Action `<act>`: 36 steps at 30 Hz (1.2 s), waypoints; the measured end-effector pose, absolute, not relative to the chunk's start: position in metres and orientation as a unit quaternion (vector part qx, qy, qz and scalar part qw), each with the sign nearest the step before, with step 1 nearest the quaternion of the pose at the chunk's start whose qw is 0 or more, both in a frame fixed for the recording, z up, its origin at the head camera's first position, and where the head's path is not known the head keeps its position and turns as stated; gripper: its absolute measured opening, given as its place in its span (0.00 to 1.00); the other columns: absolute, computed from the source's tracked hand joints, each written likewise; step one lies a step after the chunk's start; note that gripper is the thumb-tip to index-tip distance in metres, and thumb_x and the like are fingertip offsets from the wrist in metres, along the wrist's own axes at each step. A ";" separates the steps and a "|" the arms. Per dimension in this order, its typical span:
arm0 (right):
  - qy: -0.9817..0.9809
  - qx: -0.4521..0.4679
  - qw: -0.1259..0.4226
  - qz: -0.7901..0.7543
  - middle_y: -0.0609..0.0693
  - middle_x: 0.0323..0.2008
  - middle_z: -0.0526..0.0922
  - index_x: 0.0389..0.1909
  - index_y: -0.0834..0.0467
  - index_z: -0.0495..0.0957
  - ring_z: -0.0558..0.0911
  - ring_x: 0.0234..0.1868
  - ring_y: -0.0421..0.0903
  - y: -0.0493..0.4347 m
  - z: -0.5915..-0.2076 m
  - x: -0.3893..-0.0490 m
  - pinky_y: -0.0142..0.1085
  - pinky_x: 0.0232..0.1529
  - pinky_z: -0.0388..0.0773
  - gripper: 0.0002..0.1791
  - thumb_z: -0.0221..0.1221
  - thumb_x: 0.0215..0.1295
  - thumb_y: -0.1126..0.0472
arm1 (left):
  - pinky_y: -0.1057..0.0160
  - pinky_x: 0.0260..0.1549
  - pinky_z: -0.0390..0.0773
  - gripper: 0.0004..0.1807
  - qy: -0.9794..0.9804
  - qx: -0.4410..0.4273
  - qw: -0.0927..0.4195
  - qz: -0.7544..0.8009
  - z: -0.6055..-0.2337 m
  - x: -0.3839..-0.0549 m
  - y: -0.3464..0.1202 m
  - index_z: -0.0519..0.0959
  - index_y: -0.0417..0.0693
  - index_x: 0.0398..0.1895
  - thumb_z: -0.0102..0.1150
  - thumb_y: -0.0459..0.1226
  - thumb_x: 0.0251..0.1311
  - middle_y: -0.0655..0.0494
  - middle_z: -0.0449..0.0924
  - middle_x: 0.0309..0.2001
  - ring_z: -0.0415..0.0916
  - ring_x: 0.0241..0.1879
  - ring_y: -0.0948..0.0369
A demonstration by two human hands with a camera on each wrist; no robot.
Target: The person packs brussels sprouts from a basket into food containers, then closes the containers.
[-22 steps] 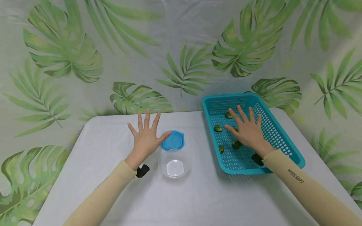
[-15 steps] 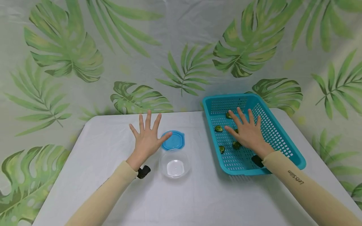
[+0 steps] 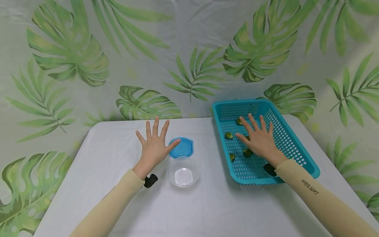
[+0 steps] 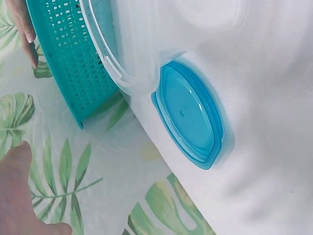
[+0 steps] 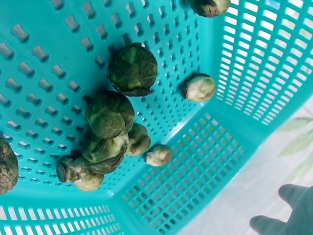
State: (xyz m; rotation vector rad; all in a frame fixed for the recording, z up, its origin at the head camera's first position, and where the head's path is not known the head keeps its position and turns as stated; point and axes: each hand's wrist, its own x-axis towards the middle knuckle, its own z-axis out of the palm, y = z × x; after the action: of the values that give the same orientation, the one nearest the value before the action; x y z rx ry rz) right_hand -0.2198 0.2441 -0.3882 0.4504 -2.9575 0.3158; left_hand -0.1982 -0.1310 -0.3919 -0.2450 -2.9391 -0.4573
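Both hands have fingers spread and grip nothing: the left hand [image 3: 153,148] over the table [image 3: 177,210], left of the tub [image 3: 183,174]; the right hand [image 3: 262,141] over the basket [image 3: 257,181]. All sprouts [image 5: 133,69] in view lie in the basket, at right. The lid [image 3: 181,148] is off — flat, just beyond the tub's far side. Judgement: handling appears not yet begun — sprouts unsorted, tub unlidded.

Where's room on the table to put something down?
Bare tablecloth lies between the clear tub and teal basket, and in front of the tub. It's crowded in the basket with green sprouts, and behind the tub with the blue lid.
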 end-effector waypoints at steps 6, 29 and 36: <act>-0.978 0.158 0.062 0.124 0.60 0.75 0.41 0.77 0.49 0.43 0.35 0.71 0.68 0.248 -0.387 -0.222 0.70 0.60 0.29 0.41 0.46 0.71 0.39 | 0.29 0.56 0.22 0.47 -0.979 -0.092 0.086 -0.162 -0.391 -0.197 -0.134 0.46 0.58 0.77 0.44 0.67 0.61 0.46 0.31 0.76 0.22 0.71 0.41; -0.881 0.195 0.000 0.430 0.62 0.68 0.60 0.72 0.58 0.56 0.64 0.63 0.64 0.273 -0.381 -0.232 0.59 0.57 0.64 0.31 0.52 0.73 0.55 | 0.52 0.66 0.55 0.34 -0.823 -0.226 0.001 -0.521 -0.389 -0.175 -0.183 0.53 0.50 0.75 0.53 0.41 0.70 0.50 0.55 0.72 0.53 0.70 0.53; -0.850 0.187 -0.024 0.492 0.63 0.63 0.66 0.70 0.62 0.58 0.74 0.55 0.46 0.279 -0.380 -0.234 0.37 0.49 0.75 0.28 0.50 0.74 0.57 | 0.47 0.65 0.53 0.39 -0.786 -0.260 -0.082 -0.555 -0.410 -0.160 -0.188 0.52 0.48 0.75 0.59 0.38 0.65 0.46 0.51 0.73 0.50 0.71 0.49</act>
State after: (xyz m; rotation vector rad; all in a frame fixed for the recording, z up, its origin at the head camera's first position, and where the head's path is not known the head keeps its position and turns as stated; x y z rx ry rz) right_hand -0.2339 0.2791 -0.3796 0.5965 -2.7126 1.5695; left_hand -0.1603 -0.1881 -0.4100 -0.8608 -2.6079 -1.8400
